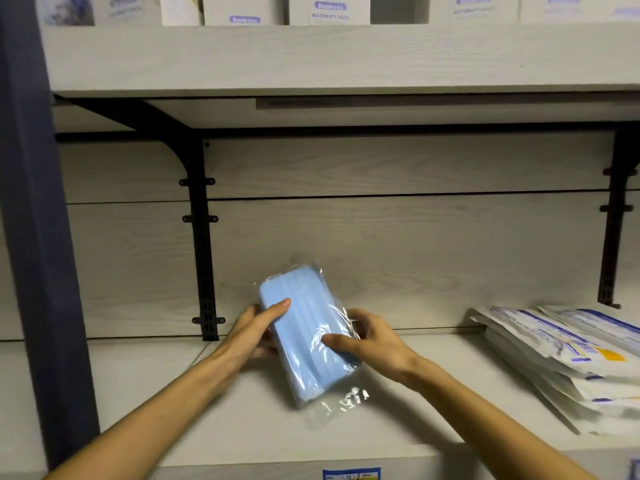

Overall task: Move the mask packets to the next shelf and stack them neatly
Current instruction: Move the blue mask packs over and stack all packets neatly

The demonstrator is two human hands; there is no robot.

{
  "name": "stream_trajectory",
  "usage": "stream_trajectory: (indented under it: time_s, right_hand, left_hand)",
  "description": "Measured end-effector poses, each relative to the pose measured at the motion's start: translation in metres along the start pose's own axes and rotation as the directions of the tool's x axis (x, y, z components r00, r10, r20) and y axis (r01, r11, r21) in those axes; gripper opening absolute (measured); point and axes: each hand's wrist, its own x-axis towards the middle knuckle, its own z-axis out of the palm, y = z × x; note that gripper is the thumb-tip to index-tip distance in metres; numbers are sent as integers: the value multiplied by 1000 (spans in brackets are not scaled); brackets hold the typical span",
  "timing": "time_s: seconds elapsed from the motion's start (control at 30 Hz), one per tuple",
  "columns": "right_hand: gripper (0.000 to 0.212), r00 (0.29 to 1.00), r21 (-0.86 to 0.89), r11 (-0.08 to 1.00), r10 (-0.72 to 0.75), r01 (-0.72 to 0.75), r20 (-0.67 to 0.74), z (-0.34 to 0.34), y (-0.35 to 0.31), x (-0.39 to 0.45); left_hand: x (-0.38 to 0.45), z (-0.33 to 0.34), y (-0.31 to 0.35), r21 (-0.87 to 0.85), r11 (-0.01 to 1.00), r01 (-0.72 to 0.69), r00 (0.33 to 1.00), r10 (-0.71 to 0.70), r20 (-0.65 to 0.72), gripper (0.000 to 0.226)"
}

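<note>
Hands, left hand (258, 329) and right hand (367, 336), grip one mask packet (306, 332) at frame centre above the shelf (156, 375); no stack shows yet.

The mask packet (308, 337) is soft blue cloth inside shiny, crinkly clear plastic. The shelf (173, 386) looks like pale, matt wood. Its brackets (202, 244) are black metal.

Dim, even indoor light. Glare glints on the clear wrapper (346, 398) toward six o'clock. Boxes (329, 10) at twelve o'clock blur softly; straight edges bow near the frame's borders.
</note>
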Motion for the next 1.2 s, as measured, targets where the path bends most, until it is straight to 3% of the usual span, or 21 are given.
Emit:
stream_trajectory:
  time_s: [0.07, 0.17, 0.23, 0.3, 0.4, 0.5, 0.57, 0.7, 0.8, 0.9, 1.0, 1.1, 1.2]
  right_hand:
    - [43, 997, -191, 979, -72, 76, 27, -11, -12, -1]
    - [49, 983, -494, 851, -170, 178, 62, -27, -31, 3]
    - [51, 979, -616, 761, -171, 204, 112, -33, -39, 7]
    - [53, 983, -636, 750, -130, 182, 128, -34, -38, 8]
    - [55, 993, -610, 784, -96, 116, 64, -33, -26, 3]
    - [59, 994, -574, 816, -107, 69, -32, -34, -12, -6]
    - [74, 994, -487, 873, -74, 26, -81, -37, -6, -11]
    - [109, 994, -190, 982, 4, -25, -111, -41, 4, -18]
    - [120, 992, -62, 996, 50, -58, -116, -46, 10, -22]
    - [111, 985, 5, 993, 120, -120, -126, -44, 19, -25]
    - [64, 975, 46, 988, 154, -149, -157, -34, 32, -25]
    - [32, 964, 78, 996, 50, -30, -261, -28, 24, -23]
    - [37, 951, 78, 996, -26, 52, -308, -24, 25, -21]
  left_hand:
    - [4, -12, 1, -29, 999, -40, 998, 39, -56, 96]
    - [3, -25, 0, 10, 988, -152, 986, 152, -67, 106]
    - [2, -32, -7, 86, 970, -226, 974, 224, 30, 129]
    - [-2, -35, -14, 154, 963, -221, 969, 200, 144, 143]
    - [-12, -35, -27, 236, 952, -196, 961, 139, 238, 125]
    - [-21, -29, -36, 282, 930, -236, 953, 166, 253, 84]
    - [-21, -29, -44, 282, 933, -222, 960, 158, 233, 65]
    - [-19, -23, -42, 316, 930, -188, 971, 127, 204, 62]
    - [-13, -26, -42, 334, 928, -165, 976, 106, 189, 73]
    - [-12, -28, -46, 362, 920, -151, 978, 86, 187, 82]
    - [-16, -22, -46, 320, 938, -132, 982, 80, 170, 71]
    - [-10, -14, -40, 247, 953, -175, 984, 160, 77, 63]
    - [-4, -14, -41, 240, 944, -225, 973, 231, 5, 70]
